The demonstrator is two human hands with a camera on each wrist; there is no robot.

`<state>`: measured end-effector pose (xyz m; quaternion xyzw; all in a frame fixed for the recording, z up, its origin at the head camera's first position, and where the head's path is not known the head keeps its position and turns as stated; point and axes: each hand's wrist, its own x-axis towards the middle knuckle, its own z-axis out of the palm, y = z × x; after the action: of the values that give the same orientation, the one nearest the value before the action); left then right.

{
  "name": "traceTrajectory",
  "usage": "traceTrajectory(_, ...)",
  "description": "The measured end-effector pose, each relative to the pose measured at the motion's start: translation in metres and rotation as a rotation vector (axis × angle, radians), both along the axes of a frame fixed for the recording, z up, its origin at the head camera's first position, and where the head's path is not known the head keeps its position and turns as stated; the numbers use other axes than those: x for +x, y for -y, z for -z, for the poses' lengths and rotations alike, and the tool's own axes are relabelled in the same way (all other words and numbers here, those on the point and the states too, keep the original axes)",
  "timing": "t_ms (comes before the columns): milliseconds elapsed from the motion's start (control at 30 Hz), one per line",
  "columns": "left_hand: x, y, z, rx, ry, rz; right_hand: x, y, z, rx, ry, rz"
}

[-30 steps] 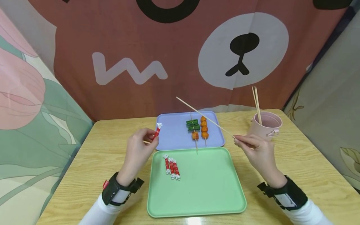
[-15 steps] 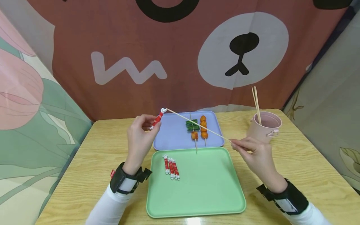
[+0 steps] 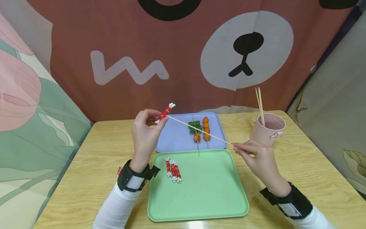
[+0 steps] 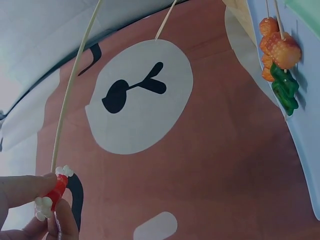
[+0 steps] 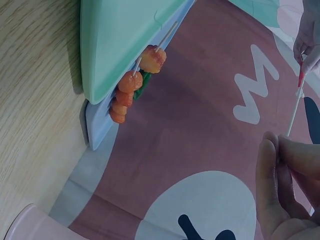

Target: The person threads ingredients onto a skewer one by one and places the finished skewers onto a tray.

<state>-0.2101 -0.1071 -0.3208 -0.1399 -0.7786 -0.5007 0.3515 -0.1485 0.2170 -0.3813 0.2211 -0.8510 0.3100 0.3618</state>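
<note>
Up in front of the trays, my left hand (image 3: 145, 135) pinches a small red stick-shaped piece (image 3: 165, 114) with white knobbly ends between thumb and fingers. My right hand (image 3: 261, 160) pinches the near end of a thin bamboo skewer (image 3: 200, 129). The skewer's far tip meets the side of the red piece near its middle; whether it has pierced it I cannot tell. In the left wrist view the skewer (image 4: 71, 82) runs down to the red piece (image 4: 59, 187) beside the thumb. Several like red pieces (image 3: 173, 171) lie at the upper left of the green tray (image 3: 211, 194).
Behind the green tray sits a blue tray (image 3: 171, 140) bearing a skewer of orange balls (image 3: 206, 128) and another with green pieces (image 3: 195, 126) and an orange chunk (image 3: 197, 137). At right, a pink bucket (image 3: 264, 133) holds several bamboo skewers (image 3: 260, 106).
My left hand has moved up and right with the red piece, which is now more tilted. The skewer's tip has swung down and left to it; the right hand shifted slightly left.
</note>
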Motion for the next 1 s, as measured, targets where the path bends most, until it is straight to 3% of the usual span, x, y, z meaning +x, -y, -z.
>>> traceTrajectory(667, 0.0016, -0.0056, 0.0011, -0.053, -0.084, -0.066, 0.0008, 0.0, -0.0002, 0.02, 0.003, 0.006)
traceTrajectory(800, 0.0016, -0.0071, 0.0014, -0.026, -0.084, -0.065, 0.0014, 0.0006, -0.0005, 0.017, 0.004, 0.004)
traceTrajectory(1000, 0.0003, -0.0088, 0.0041, 0.084, -0.045, 0.003, 0.0029, 0.002, -0.0004, 0.001, 0.014, -0.006)
